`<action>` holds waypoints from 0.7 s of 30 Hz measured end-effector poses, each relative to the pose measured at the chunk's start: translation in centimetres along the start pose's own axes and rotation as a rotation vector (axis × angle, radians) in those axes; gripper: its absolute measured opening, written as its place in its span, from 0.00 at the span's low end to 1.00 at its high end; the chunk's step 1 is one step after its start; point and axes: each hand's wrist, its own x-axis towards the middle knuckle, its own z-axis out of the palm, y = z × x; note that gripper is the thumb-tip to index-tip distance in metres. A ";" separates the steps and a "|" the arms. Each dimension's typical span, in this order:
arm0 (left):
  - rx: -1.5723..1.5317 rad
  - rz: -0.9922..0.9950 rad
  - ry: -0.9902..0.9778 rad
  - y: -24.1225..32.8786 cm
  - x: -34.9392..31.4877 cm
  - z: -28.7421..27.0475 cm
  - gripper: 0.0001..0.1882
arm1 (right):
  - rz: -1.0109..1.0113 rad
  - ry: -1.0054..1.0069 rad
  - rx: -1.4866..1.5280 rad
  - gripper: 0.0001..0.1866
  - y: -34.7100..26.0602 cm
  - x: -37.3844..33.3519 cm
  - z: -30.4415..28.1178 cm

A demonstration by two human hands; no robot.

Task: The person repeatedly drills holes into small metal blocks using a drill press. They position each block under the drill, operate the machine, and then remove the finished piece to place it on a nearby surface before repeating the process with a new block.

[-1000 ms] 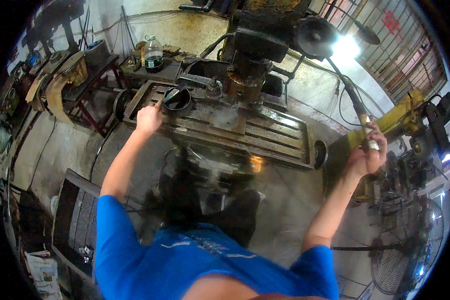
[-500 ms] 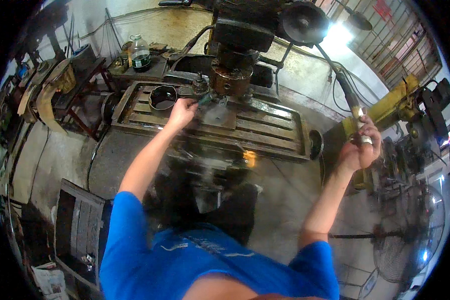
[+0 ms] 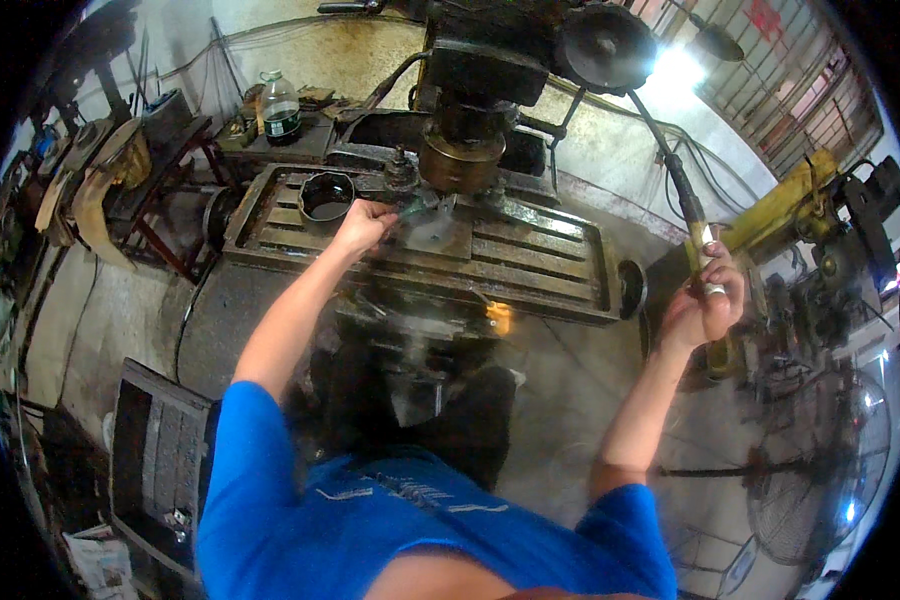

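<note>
My left hand point(image 3: 366, 228) is closed in a pinch over the machine table point(image 3: 540, 240). From its fingertips a short, dark greenish tool point(image 3: 410, 210) points right, toward a flat metal plate point(image 3: 438, 236); its exact kind is blurred. Just left of that hand stands a round bowl point(image 3: 310, 212) of dark liquid. Above the plate hangs the machine's round spindle head point(image 3: 458, 165); the gap beneath it is hard to make out. Out to the right, my right hand point(image 3: 708, 300) is wrapped round the lower end of a long machine lever point(image 3: 682, 185).
A dark metal fitting point(image 3: 400, 172) stands behind the bowl. On the back bench is a large clear bottle point(image 3: 279, 108). A handwheel point(image 3: 631, 289) sits at the table's right end, a caged fan point(image 3: 820, 470) at lower right. A dark chair point(image 3: 160, 450) stands at lower left.
My right hand and the lever have swung a little left and slightly down. My left hand has hardly moved and keeps its tool beside the plate.
</note>
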 end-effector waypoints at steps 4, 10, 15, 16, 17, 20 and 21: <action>-0.058 -0.032 -0.042 0.1 -1.6 -0.2 0.12 | -0.010 0.010 0.015 0.18 0.1 -0.4 0.4; 0.261 0.239 0.007 0.2 -3.7 0.3 0.13 | -0.022 0.026 0.026 0.22 0.7 -1.4 0.3; 0.551 0.406 0.124 0.0 -4.8 1.1 0.15 | -0.030 0.015 0.049 0.11 1.6 -2.4 -0.5; 0.598 0.445 0.140 -0.1 -5.0 1.1 0.15 | -0.042 0.036 0.042 0.17 1.6 -2.5 0.0; 0.644 0.483 0.155 -0.1 -5.1 1.2 0.15 | -0.055 0.056 0.035 0.22 1.5 -2.5 0.3; 0.683 0.506 0.162 -0.1 -5.2 1.4 0.15 | -0.056 0.058 0.055 0.22 1.8 -2.6 0.1; 0.695 0.521 0.169 -0.2 -5.1 1.6 0.15 | -0.061 0.061 0.056 0.23 1.8 -2.5 0.1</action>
